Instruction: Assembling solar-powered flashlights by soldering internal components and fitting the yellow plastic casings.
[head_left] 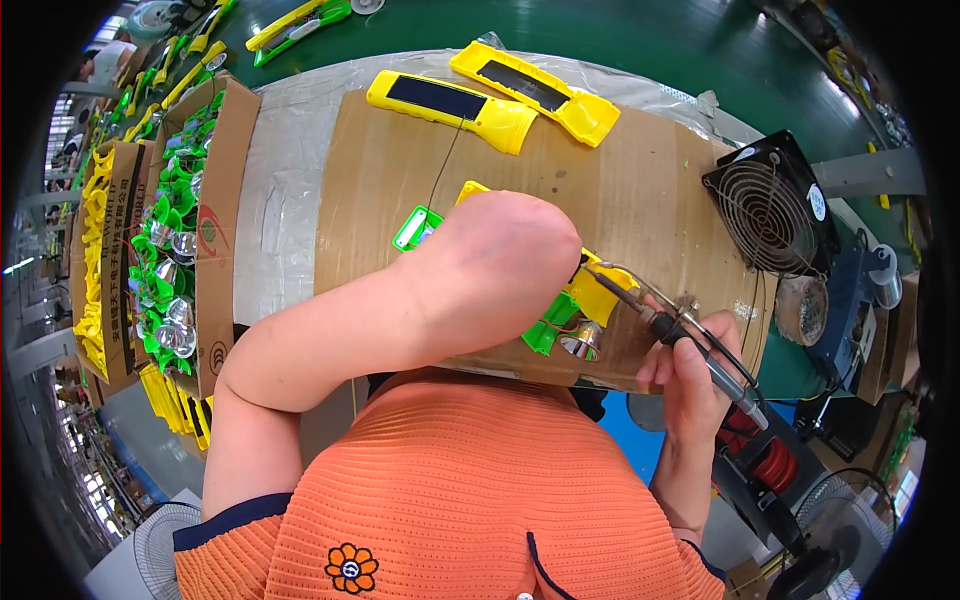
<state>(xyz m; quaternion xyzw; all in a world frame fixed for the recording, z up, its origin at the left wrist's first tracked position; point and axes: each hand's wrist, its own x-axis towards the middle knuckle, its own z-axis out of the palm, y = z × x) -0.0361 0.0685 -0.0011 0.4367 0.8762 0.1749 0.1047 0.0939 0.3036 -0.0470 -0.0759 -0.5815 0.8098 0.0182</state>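
Observation:
My right hand [692, 372] is closed around a soldering iron [705, 360] with a dark cable, its tip pointing up and left toward the work. My left hand [515, 235] is bent over a yellow flashlight shell [603, 296], and its back hides the fingers. Below that shell lies a green flashlight part with a silver reflector [582, 342] and thin red wires. Left of the hand, a small green-framed piece [417, 229] shows. A thin dark wire runs from it up to a yellow shell with a dark solar panel [450, 103]. Beside that lies another yellow panelled shell [540, 90].
Cardboard [640, 190] covers the bench. At its right stands a black fan [770, 205] with a metal guard, beside a blue device [845, 300]. To the left, a carton of green parts with reflectors [170, 240] stands next to a carton of yellow shells [93, 260].

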